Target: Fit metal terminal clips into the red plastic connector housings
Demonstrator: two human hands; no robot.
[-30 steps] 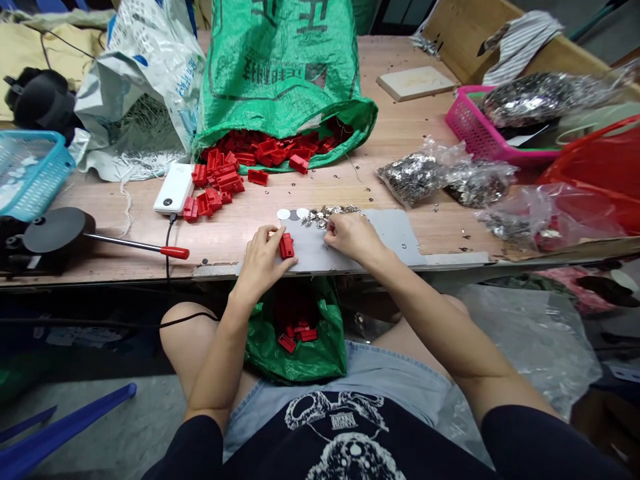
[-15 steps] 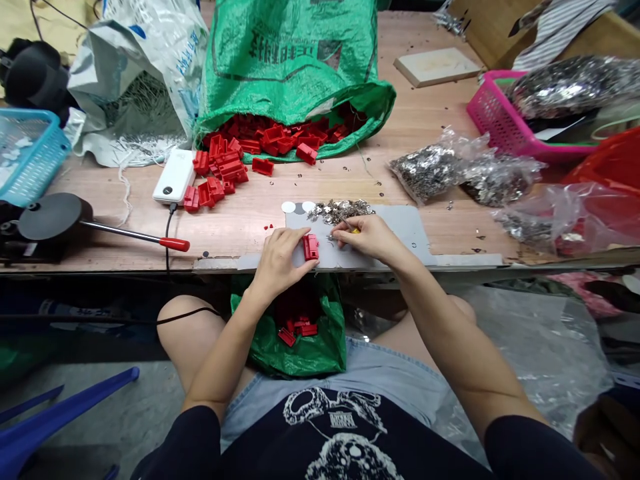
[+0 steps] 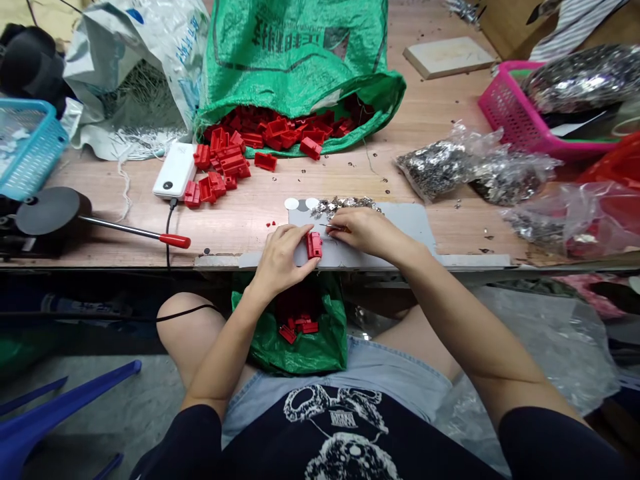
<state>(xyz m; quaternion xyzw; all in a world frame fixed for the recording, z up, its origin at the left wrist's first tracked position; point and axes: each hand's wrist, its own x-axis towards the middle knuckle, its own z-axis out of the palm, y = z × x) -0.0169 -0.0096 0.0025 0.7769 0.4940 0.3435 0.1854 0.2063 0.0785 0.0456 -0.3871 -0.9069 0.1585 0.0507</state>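
Note:
My left hand (image 3: 284, 257) grips a small red plastic housing (image 3: 314, 245) at the front of a grey mat (image 3: 405, 230). Thumb and fingers hold its two ends, and openings show on its right side. Just to the right, my right hand (image 3: 367, 230) is closed around a slim metal tool (image 3: 331, 227), whose thin tip points left above the housing. Most of the tool is hidden in the fingers. Behind the right hand lies a heap of small shiny metal pieces (image 3: 345, 205). Whether those fingers also hold a small piece, I cannot tell.
A green sack (image 3: 300, 73) spills red housings (image 3: 227, 160) onto the table. To the left are a white power bank (image 3: 175, 172) and a red-tipped lever (image 3: 175, 241). Bags of metal parts (image 3: 433, 170) lie right, near a pink basket (image 3: 520, 117). A green bag (image 3: 320, 353) sits on my lap.
My right hand has moved slightly left and up from the mat, turning the tool's tip leftward toward the housing. My left hand keeps its hold. The whole view has shifted slightly.

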